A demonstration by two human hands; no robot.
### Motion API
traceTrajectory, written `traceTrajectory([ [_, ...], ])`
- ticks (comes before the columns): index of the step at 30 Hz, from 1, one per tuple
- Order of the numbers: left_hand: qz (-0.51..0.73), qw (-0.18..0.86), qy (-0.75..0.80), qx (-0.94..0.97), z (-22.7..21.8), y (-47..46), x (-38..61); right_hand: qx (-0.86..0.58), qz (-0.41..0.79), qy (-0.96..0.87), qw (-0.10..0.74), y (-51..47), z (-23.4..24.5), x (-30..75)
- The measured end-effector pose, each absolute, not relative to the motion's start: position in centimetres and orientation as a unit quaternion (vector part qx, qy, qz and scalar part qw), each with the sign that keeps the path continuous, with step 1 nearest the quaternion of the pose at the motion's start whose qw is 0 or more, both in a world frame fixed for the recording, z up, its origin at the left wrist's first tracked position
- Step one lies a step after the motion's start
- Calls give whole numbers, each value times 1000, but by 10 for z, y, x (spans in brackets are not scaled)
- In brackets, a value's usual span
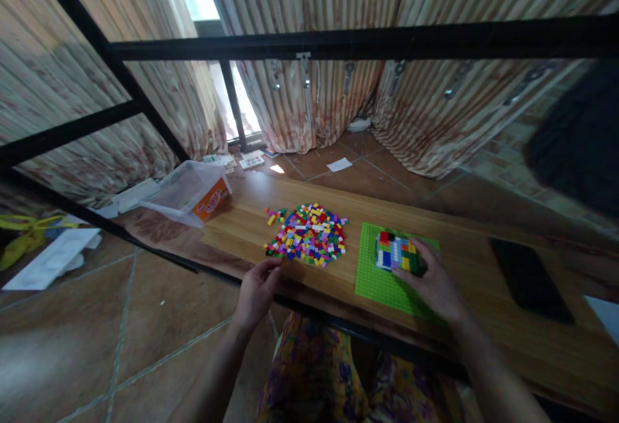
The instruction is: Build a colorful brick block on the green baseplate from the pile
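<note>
A heap of small colourful toy bricks is spread on the wooden table. My left hand is at the table's front edge, just below the near-left side of the heap. Its thumb and fingertips are pressed together, and whatever they may hold is too small to make out. On the right lies a green studded baseplate, with a blocky build of multicoloured bricks on it. My right hand grips the build's right side, thumb on the near side and fingers on the far side, hiding part of it.
A clear plastic box with an orange label stands at the table's left end. To the right of the baseplate lies a flat black object. A dark metal bar crosses in front of the curtains.
</note>
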State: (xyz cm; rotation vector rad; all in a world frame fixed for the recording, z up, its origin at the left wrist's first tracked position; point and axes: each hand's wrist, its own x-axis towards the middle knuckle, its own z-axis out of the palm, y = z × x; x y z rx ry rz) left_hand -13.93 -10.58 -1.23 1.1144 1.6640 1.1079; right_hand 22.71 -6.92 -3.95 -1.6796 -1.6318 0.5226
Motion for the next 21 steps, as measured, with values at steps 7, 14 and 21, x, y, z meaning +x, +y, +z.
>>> traceTrajectory([
  [7, 371, 247, 758, 477, -18, -96, -167, -663, 136, -574, 460, -93, -9, 171],
  [14, 241, 137, 775, 569, -18, -83, -161, -602, 221, -624, 446, -111, -13, 111],
  [21, 207, 111, 790, 567, -18, -78, -152, -579, 273, -636, 431, -120, -30, 94],
])
